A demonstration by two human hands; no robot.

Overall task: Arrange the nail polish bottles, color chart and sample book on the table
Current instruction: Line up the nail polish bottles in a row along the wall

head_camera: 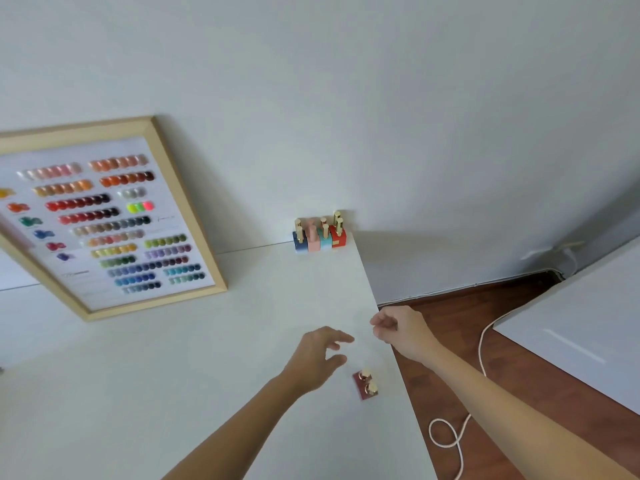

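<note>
Table [173,393]: white top, seen at a tilt; its right edge runs from the far corner down toward the viewer.
Color chart [104,216]: wood-framed board with rows of painted swatches, standing on the far left of the table and leaning back against the wall [346,81].
Far bottle group [319,233]: nail polish bottles with gold caps, upright and packed together at the table's far right corner against the wall; bodies front to right read dark blue, pink, light blue, red. A second row stands behind; its count is unclear.
Near bottle pair [365,384]: two dark red bottles with gold caps, touching side by side, near the table's right edge and well apart from the far group.
Left hand [318,355]: above the table, just left of and beyond the near pair; fingers spread and slightly curled, holding nothing, blurred.
Right hand [394,327]: at the table's right edge, beyond the near pair; fingers curled inward toward the thumb. Whether anything is pinched inside cannot be told.
Hands, relation: near each other, not touching.
Sample book: not identifiable in this view.
Floor [485,341]: brown wood, right of the table.
Cord [460,427]: white, lying on the floor with a loop.
White panel [571,323]: flat surface at far right.
</note>
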